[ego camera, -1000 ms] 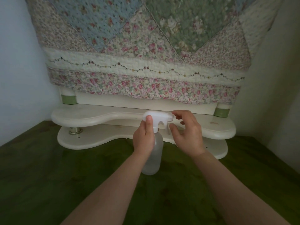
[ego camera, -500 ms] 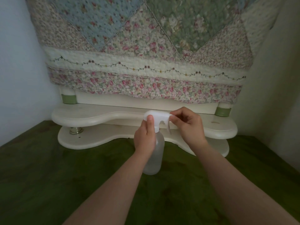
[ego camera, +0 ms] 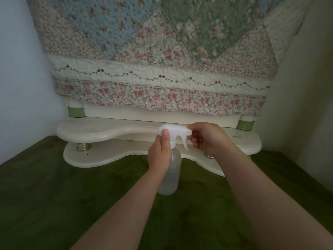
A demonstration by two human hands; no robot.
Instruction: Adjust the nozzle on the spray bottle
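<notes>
A frosted clear spray bottle (ego camera: 172, 175) with a white trigger head (ego camera: 173, 131) stands upright on the green table top (ego camera: 54, 195). My left hand (ego camera: 159, 156) wraps around the bottle's neck, thumb pressed against the back of the white head. My right hand (ego camera: 207, 138) pinches the nozzle tip at the head's right end between thumb and fingers; the tip itself is hidden by them. The trigger lever (ego camera: 184, 144) hangs free below.
A cream two-tier shelf base (ego camera: 100, 134) with green-banded posts (ego camera: 75, 111) stands just behind the bottle. A floral patchwork quilt (ego camera: 162, 69) hangs over what it carries. Walls close in at left and right.
My right hand has closed in from an open pose beside the trigger onto the nozzle tip. The left hand and the bottle have stayed in place.
</notes>
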